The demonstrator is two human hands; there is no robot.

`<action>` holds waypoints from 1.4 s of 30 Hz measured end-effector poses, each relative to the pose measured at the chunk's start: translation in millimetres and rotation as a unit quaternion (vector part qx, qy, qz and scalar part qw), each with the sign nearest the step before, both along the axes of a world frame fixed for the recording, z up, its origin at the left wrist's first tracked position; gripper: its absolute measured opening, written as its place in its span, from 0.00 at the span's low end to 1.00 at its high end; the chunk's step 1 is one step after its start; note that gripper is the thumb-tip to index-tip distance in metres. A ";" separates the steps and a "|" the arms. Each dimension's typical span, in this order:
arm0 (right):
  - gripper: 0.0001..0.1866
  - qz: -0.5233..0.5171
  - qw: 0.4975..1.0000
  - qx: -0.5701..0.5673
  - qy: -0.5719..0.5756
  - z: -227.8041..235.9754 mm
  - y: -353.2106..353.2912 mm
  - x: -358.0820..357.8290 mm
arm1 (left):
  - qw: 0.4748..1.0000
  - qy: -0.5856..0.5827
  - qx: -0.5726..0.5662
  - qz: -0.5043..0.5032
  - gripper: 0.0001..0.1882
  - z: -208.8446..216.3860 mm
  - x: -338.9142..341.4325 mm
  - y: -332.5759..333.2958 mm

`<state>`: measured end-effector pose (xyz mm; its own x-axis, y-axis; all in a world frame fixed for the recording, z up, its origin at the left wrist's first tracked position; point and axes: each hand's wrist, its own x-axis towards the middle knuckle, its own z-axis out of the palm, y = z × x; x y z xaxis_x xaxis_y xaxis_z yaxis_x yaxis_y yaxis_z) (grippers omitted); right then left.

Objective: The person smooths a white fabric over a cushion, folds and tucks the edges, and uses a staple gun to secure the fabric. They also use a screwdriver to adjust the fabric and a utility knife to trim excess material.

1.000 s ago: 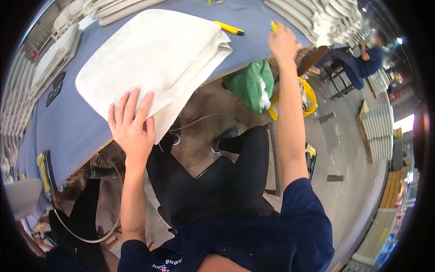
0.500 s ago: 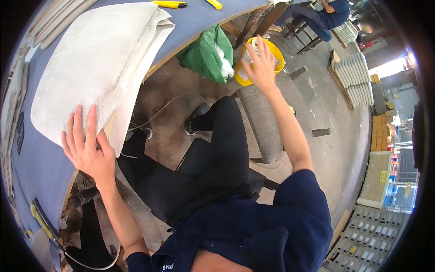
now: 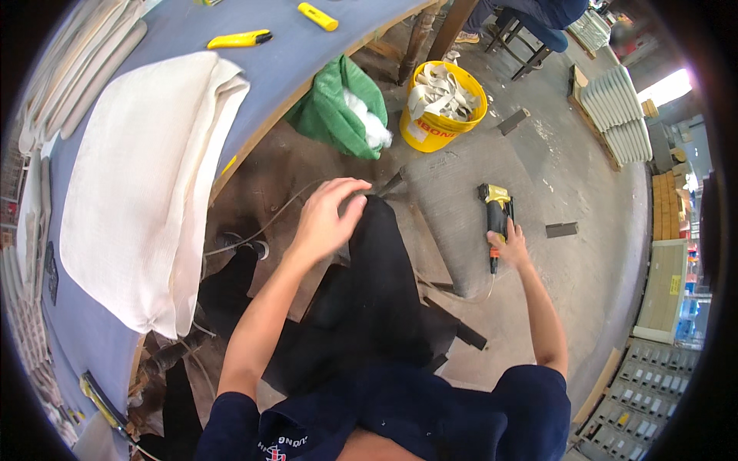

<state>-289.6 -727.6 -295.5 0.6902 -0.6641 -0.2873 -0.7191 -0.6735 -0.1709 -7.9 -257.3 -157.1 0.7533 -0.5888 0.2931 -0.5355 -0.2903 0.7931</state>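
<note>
My right hand (image 3: 510,247) is closed around the handle of a black and gold air staple gun (image 3: 498,203). The gun is over a grey fabric-covered padded seat (image 3: 446,184) to my right; whether it rests on the seat or is lifted, I cannot tell. A thin pale hose trails from its lower end. My left hand (image 3: 329,215) hovers near my knee with curved fingers, thumb apart, holding nothing. On the blue-grey table at left lies a folded off-white padded fabric piece (image 3: 142,184), its edge overhanging the table's front; neither hand touches it.
Two yellow cutters, one a utility knife (image 3: 240,38), lie on the table (image 3: 277,65). Beyond the seat are a yellow bucket (image 3: 430,132) of fabric scraps and a green sack (image 3: 330,107) with white stuffing. Another staple gun (image 3: 104,401) lies at lower left. A person sits far right.
My left hand has left the off-white fabric piece and moved right, above my lap. My right hand has come back from near the bucket and taken hold of the staple gun.
</note>
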 end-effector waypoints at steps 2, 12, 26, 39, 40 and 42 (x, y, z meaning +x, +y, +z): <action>0.61 -0.011 0.999 -0.037 0.006 2.8 30.7 20.2 | 0.977 0.207 0.053 0.022 0.15 -62.4 40.7 -29.7; 0.56 -0.019 0.989 -0.116 -0.088 -25.4 45.2 26.9 | 0.905 0.255 0.297 -0.167 0.68 -171.9 110.7 -290.2; 0.52 0.104 0.977 -0.085 -0.167 -33.7 111.2 62.4 | 0.898 0.346 0.212 -0.168 0.60 -215.8 115.0 -168.9; 0.50 0.258 0.925 -0.044 -0.275 -43.5 133.1 260.9 | 0.922 0.377 0.092 0.008 0.53 -220.1 121.5 -61.4; 0.50 0.268 0.922 -0.042 -0.275 -42.6 131.9 269.0 | 0.924 0.369 0.099 0.029 0.54 -229.8 128.8 -62.6; 0.50 0.274 0.915 -0.045 -0.292 -42.0 131.6 288.0 | 0.927 0.350 0.110 0.082 0.57 -245.6 139.3 -57.5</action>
<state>-1.6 -596.0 -337.5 0.9449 -0.1757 0.2761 -0.0734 -0.9359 -0.3445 131.5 -314.8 -402.7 0.7978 -0.4373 -0.4151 0.1543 -0.5175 0.8416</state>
